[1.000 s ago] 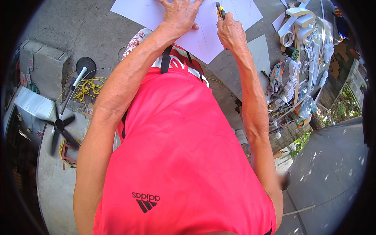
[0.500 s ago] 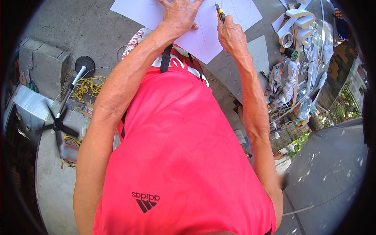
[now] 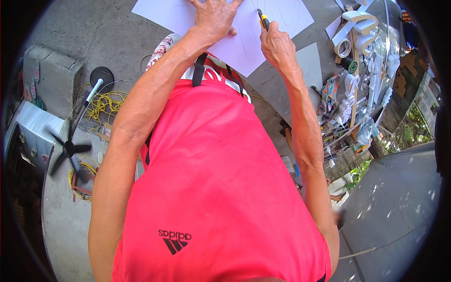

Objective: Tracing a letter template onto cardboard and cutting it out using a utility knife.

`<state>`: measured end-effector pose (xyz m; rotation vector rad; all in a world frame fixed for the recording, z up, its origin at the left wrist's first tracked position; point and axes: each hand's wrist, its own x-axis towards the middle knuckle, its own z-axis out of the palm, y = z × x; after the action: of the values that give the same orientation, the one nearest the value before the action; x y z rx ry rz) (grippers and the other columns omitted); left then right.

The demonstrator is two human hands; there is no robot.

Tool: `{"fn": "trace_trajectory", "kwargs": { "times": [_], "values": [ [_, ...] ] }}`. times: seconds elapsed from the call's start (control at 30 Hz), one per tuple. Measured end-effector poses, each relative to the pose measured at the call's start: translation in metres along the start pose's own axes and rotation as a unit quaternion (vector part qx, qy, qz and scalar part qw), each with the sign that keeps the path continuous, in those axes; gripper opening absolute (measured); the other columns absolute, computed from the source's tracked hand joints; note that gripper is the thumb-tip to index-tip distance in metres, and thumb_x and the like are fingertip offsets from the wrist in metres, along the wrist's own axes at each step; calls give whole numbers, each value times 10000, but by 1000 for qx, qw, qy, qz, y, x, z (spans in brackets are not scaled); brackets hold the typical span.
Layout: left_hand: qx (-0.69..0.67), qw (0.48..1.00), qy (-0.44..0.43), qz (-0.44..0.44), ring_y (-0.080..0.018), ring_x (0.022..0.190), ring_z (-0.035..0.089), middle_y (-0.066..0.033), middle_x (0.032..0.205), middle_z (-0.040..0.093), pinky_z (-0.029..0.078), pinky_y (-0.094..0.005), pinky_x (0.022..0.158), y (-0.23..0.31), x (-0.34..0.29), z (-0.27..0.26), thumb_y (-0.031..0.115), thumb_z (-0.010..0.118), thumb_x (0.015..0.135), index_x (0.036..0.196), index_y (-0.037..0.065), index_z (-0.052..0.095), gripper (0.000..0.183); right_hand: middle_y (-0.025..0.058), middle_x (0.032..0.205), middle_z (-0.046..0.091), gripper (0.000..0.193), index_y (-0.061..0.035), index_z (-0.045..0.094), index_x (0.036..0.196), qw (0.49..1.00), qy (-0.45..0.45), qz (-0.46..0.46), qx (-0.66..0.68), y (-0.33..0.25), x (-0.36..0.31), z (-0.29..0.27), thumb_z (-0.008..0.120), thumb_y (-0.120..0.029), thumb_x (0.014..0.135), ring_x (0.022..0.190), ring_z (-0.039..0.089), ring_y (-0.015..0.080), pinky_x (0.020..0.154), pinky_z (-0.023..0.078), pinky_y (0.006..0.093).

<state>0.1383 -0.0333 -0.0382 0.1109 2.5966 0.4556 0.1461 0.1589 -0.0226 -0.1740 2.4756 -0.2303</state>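
Note:
A large white sheet (image 3: 249, 61) with thin curved lines drawn on it lies at the top of the view. My left hand (image 3: 215, 19) presses flat on the sheet with its fingers spread; the fingertips run past the upper edge. To its right, my right hand (image 3: 278, 46) is closed round a yellow and black utility knife (image 3: 264, 21). The knife's tip points away from me, at the drawn lines. Whether the blade touches the sheet I cannot tell.
A grey board (image 3: 307, 63) lies right of the sheet. Beyond it are white cut foam pieces (image 3: 362, 42), a tape roll (image 3: 344, 48) and scraps. On the left stand a fan (image 3: 68, 149), a coiled yellow cord (image 3: 105, 105) and a concrete block (image 3: 51, 73). Another person's hand (image 3: 337, 197) shows at right.
The knife and my right hand have shifted very slightly, the tip a little toward me. My left hand stays put on the sheet. The fan blades have turned.

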Motion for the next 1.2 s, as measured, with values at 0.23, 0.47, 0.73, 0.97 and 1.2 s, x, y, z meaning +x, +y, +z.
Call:
{"fn": "trace_trajectory", "kwargs": {
  "times": [0.23, 0.47, 0.73, 0.97, 1.2],
  "values": [
    [10, 1000, -10, -6, -641, 1468, -15, -211, 1694, 52, 109, -912, 989, 1, 2, 0, 407, 959, 563, 1572, 342, 357, 1177, 285, 762, 685, 260, -6, 514, 983, 1000, 7, -7, -21, 2, -6, 3, 463, -256, 1034, 729, 699, 464, 670, 532, 576],
    [9, 1000, -2, -6, -642, 1467, -12, -215, 1692, 57, 115, -913, 986, 1, 2, 2, 409, 958, 563, 1573, 340, 356, 1178, 300, 805, 683, 266, 4, 510, 996, 1000, -12, 6, -13, 0, -8, 0, 461, -254, 1032, 766, 690, 490, 699, 526, 586],
    [5, 1000, 0, -1, -646, 1464, -7, -226, 1688, 64, 115, -916, 981, 1, 1, 2, 398, 965, 553, 1571, 329, 364, 1184, 302, 816, 685, 256, 1, 518, 1005, 1000, -16, 12, -7, 0, -11, 3, 464, -248, 1027, 777, 690, 490, 720, 530, 590],
    [7, 1000, 6, -1, -649, 1463, -6, -226, 1689, 66, 115, -916, 982, 2, 1, 2, 406, 961, 554, 1573, 327, 362, 1184, 309, 833, 689, 267, 8, 520, 1013, 1000, -16, 18, -19, 0, -15, 4, 459, -251, 1029, 807, 692, 494, 727, 529, 597],
    [8, 1000, 8, 5, -649, 1463, -27, -218, 1691, 58, 104, -913, 988, 2, -3, -2, 427, 956, 551, 1588, 300, 329, 1219, 253, 754, 682, 278, -19, 479, 1001, 989, 41, 80, 114, 8, -28, 20, 477, -294, 1045, 728, 701, 443, 712, 545, 568]
  ]
}}
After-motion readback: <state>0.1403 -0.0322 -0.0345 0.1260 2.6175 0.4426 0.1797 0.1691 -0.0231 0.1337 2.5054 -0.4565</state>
